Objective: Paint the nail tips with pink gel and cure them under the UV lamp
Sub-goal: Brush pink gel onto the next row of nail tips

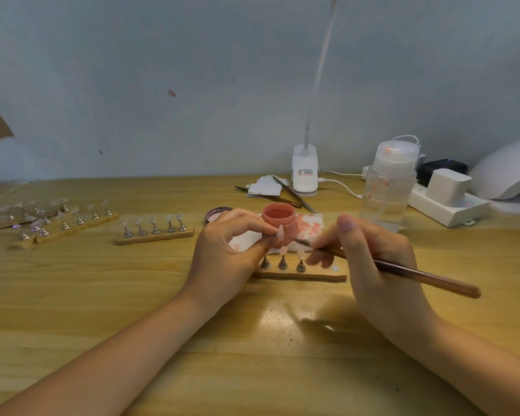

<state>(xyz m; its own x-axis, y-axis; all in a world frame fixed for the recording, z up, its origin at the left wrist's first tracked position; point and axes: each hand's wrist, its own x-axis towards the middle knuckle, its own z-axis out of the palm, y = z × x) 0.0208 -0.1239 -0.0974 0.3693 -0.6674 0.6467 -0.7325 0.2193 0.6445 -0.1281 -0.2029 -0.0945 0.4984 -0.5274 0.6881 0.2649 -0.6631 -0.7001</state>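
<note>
My left hand [228, 250] pinches a clear nail tip [280, 230] on its small metal stand, lifted just in front of the open jar of pink gel [279, 219]. My right hand [370, 259] grips a brown brush [409, 273] like a pen, and its bristles point left toward the held tip. Below them lies a wooden holder strip [300, 276] with three metal stands, two of which carry pinkish tips [283, 250]. The white UV lamp [508, 172] sits at the far right edge of the table.
Other wooden strips with clear tips [155, 228] lie to the left. The jar lid [218, 213], a pink-stained tissue [308, 226], tweezers [294, 195], a clip lamp base [304, 172], a clear liquid bottle [388, 187] and a power strip [448, 202] stand behind.
</note>
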